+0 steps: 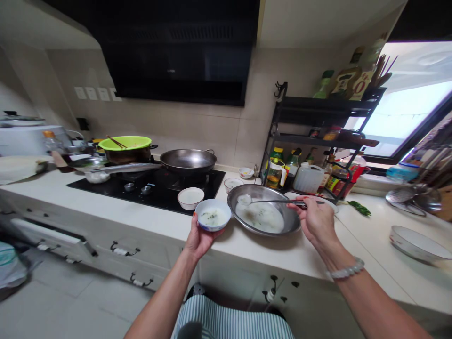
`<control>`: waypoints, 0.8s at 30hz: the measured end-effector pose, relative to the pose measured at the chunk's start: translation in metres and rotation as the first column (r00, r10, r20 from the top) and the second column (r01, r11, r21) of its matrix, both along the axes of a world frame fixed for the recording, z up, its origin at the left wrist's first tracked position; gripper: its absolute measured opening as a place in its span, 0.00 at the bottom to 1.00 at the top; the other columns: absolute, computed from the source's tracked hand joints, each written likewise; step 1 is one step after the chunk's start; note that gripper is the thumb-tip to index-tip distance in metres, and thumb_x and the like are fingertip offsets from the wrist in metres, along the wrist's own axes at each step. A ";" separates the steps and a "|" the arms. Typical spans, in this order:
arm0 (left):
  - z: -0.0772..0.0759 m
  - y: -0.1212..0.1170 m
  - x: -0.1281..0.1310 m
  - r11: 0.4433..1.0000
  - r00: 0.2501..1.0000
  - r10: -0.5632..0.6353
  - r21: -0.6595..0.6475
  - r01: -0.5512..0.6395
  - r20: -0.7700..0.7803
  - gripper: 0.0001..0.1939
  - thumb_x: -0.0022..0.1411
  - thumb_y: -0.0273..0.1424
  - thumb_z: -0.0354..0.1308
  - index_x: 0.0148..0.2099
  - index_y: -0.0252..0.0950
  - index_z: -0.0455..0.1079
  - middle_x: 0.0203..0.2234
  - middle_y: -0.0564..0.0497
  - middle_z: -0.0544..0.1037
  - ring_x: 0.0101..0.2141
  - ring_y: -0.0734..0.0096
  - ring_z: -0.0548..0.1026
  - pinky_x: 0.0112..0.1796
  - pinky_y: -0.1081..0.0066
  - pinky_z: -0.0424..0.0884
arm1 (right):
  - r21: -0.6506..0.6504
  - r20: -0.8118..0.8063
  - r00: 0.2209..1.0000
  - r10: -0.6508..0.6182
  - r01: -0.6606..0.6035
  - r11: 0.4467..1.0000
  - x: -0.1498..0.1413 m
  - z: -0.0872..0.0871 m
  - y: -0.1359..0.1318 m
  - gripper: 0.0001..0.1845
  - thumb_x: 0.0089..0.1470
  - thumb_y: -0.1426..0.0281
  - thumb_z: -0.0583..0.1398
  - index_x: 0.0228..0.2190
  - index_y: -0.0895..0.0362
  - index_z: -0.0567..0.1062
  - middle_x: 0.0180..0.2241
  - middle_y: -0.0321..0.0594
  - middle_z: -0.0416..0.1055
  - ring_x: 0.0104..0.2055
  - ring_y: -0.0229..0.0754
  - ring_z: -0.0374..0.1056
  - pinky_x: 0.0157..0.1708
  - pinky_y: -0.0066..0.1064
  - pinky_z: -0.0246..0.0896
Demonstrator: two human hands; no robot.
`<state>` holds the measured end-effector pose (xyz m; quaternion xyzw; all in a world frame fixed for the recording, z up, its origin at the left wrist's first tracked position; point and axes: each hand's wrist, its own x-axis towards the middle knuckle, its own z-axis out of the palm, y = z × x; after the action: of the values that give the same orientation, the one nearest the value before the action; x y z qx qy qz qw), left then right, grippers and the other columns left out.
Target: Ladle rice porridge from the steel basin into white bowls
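Note:
My left hand (200, 239) holds a small blue-and-white bowl (213, 226) from below and the side. Pale soup or porridge with green bits lies in it. My right hand (315, 217) grips the dark handle of a ladle (273, 202), whose round head is over the far left part of a wide steel basin (233, 217). Cloudy whitish liquid with green flecks partly fills the basin. Just behind the held bowl, a second small bowl (190, 205) with whitish contents stands at the hob's edge. A third small bowl (233, 182) is behind the basin.
A steel wok (188, 162) and a pot under a lime-green basin (127, 142) with chopsticks stand on the black hob (155, 194). Right of them is a black rack (314, 139) with bottles and jugs. Green peppers (359, 208) and a white bowl (416, 246) are on the right counter.

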<state>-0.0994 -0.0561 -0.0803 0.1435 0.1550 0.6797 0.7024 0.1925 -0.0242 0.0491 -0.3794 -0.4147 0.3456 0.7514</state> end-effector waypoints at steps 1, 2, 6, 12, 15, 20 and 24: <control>-0.001 0.000 0.000 1.000 1.000 -0.002 0.003 0.002 0.001 0.32 0.64 0.46 0.55 0.66 0.43 0.56 0.53 0.39 0.74 0.51 0.46 0.75 0.45 0.44 0.74 | 0.006 0.009 1.000 0.019 -0.019 1.000 -0.006 0.003 -0.002 0.06 0.39 0.69 0.64 0.20 0.59 0.73 0.24 0.37 0.71 0.24 0.38 0.70 0.25 0.32 0.74; -0.001 0.001 0.000 1.000 1.000 -0.004 0.007 0.004 0.003 0.32 0.64 0.46 0.55 0.66 0.43 0.56 0.53 0.40 0.74 0.51 0.46 0.75 0.45 0.44 0.74 | 0.010 0.020 0.999 0.039 -0.039 0.999 -0.012 0.006 -0.003 0.07 0.40 0.68 0.64 0.20 0.59 0.73 0.25 0.38 0.71 0.24 0.38 0.71 0.26 0.33 0.75; -0.004 0.002 -0.001 0.999 0.999 -0.022 0.026 0.021 0.024 0.32 0.65 0.47 0.54 0.67 0.44 0.55 0.53 0.40 0.74 0.52 0.47 0.74 0.48 0.43 0.72 | 0.023 0.088 0.991 0.100 -0.103 0.994 -0.038 0.008 -0.011 0.08 0.46 0.66 0.62 0.22 0.58 0.73 0.27 0.38 0.71 0.24 0.38 0.72 0.28 0.34 0.75; -0.005 0.003 -0.001 0.999 0.999 -0.037 0.027 0.036 0.032 0.33 0.65 0.47 0.53 0.68 0.42 0.53 0.52 0.40 0.75 0.51 0.47 0.75 0.47 0.44 0.73 | 0.131 0.517 0.849 0.113 -0.209 0.969 -0.060 -0.008 -0.041 0.11 0.60 0.63 0.56 0.34 0.56 0.75 0.22 0.36 0.73 0.23 0.41 0.73 0.31 0.36 0.74; -0.004 0.002 -0.001 0.999 0.999 -0.032 0.018 0.032 0.026 0.32 0.65 0.47 0.53 0.67 0.43 0.53 0.52 0.40 0.75 0.50 0.48 0.75 0.47 0.45 0.73 | 0.350 0.695 0.719 0.027 -0.371 0.860 -0.060 -0.016 -0.056 0.10 0.62 0.69 0.54 0.39 0.54 0.76 0.31 0.41 0.77 0.31 0.43 0.75 0.35 0.36 0.73; -0.002 0.001 0.000 1.000 1.000 -0.017 0.008 0.017 0.023 0.32 0.65 0.47 0.53 0.68 0.44 0.53 0.53 0.40 0.75 0.50 0.48 0.75 0.46 0.45 0.74 | 0.457 0.713 0.698 -0.063 -0.395 0.797 -0.051 -0.018 -0.063 0.11 0.62 0.72 0.54 0.41 0.54 0.76 0.38 0.44 0.78 0.36 0.44 0.76 0.37 0.37 0.73; 0.002 0.000 0.002 1.000 1.000 0.009 -0.013 -0.009 -0.004 0.33 0.66 0.47 0.52 0.68 0.42 0.53 0.51 0.40 0.76 0.48 0.48 0.76 0.44 0.45 0.75 | 0.248 0.526 0.846 -0.082 -0.060 0.967 -0.030 -0.019 -0.043 0.13 0.63 0.61 0.54 0.36 0.55 0.75 0.28 0.42 0.77 0.28 0.45 0.76 0.32 0.38 0.74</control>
<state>-0.0978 -0.0563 -0.0788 0.1395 0.1615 0.6816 0.7000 0.1627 -0.0676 0.0303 -0.3627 -0.6453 0.1662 0.6514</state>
